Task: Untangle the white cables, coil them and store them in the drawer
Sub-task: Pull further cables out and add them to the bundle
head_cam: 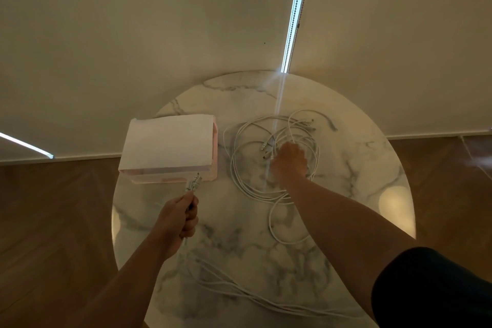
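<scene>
Left hand (177, 218): closed tight in a fist round a bunch of cable ends (193, 184), thumb on top. We saw the metal plugs sticking up out of the fist, with their tips overlapping the near front edge of the drawer box (170, 146) in the view. We couldn't tell whether they touched it.

From the bottom of that fist the trailing strands (239, 287) ran down, then right across the near part of the table (239, 234), lying flat and roughly side by side.

Right hand (290, 160): back of the hand was towards us, fingers curled down into the tangle of white cables (282, 132). It was touching the pile. The fingertips were hidden, so we couldn't tell whether it actually gripped a strand.

The tangle sat right of the drawer box, near it but apart, in loose overlapping loops. Several plug ends lay at its far side and a few more just left of the right hand. One long loop hung off it towards us, passing under the right forearm.

The drawer box had a white top and pinkish sides, and stood on the left part of the round marble table. We couldn't tell whether the drawer was open or closed.

A dark sleeve (439, 287) covered the right upper arm. There was a wooden floor (53, 208) round the table.
</scene>
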`<action>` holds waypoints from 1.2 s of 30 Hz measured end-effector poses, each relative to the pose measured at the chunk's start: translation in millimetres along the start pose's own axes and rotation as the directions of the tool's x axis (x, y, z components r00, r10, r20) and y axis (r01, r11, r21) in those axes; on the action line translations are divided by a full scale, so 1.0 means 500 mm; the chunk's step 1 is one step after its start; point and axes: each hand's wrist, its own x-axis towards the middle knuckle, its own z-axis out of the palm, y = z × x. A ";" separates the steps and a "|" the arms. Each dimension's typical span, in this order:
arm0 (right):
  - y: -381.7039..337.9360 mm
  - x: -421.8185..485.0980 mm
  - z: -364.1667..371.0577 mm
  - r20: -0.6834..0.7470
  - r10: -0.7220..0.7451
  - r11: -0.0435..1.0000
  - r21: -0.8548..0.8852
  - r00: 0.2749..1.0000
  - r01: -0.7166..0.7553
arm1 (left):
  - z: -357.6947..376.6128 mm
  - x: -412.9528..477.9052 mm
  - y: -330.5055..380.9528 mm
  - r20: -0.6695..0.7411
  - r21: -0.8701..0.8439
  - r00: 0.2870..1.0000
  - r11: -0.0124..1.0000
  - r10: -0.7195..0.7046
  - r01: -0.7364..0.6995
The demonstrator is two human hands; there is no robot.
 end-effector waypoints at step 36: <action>0.062 -0.372 -0.055 0.150 -0.723 0.660 0.440 0.674 0.609 | 0.116 -0.046 0.011 0.142 -0.273 0.988 0.956 -0.066 0.103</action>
